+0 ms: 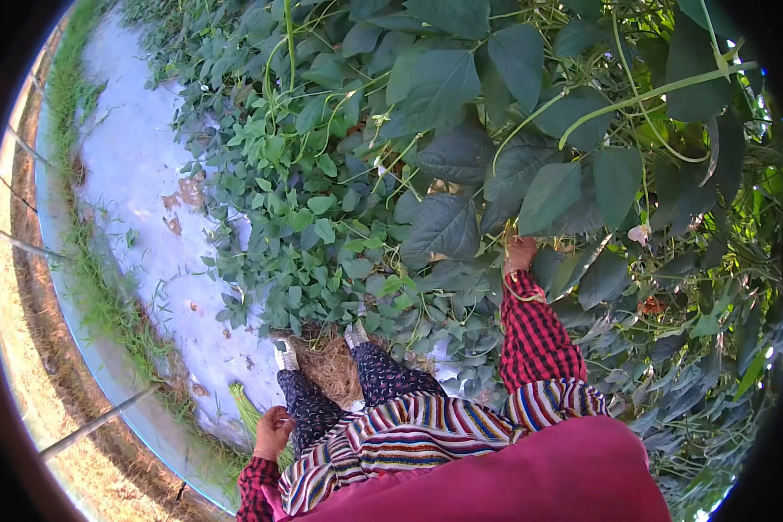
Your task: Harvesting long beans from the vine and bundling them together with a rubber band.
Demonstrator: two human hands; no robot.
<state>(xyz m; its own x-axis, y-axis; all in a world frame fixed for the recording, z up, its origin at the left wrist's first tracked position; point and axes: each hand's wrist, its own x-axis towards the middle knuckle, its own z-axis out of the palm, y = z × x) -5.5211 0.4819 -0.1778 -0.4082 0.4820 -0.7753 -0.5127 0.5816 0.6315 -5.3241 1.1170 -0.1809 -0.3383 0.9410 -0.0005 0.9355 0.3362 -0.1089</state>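
Observation:
My right hand reaches in among the broad leaves of climbing bean plants; leaves cover its fingers, so what it touches is hidden. Long thin green bean pods hang in the foliage at the upper right. Low at the left, my left hand is half curled beside my leg, and whether something small is between its fingers cannot be told. A bundle of long green beans lies just behind that hand, partly hidden by it.
Pale plastic ground sheeting with torn spots runs along the left. Grass edges it, beside a clear plastic wall with thin poles. Dry straw lies between my shoes. Vines crowd the front and right side.

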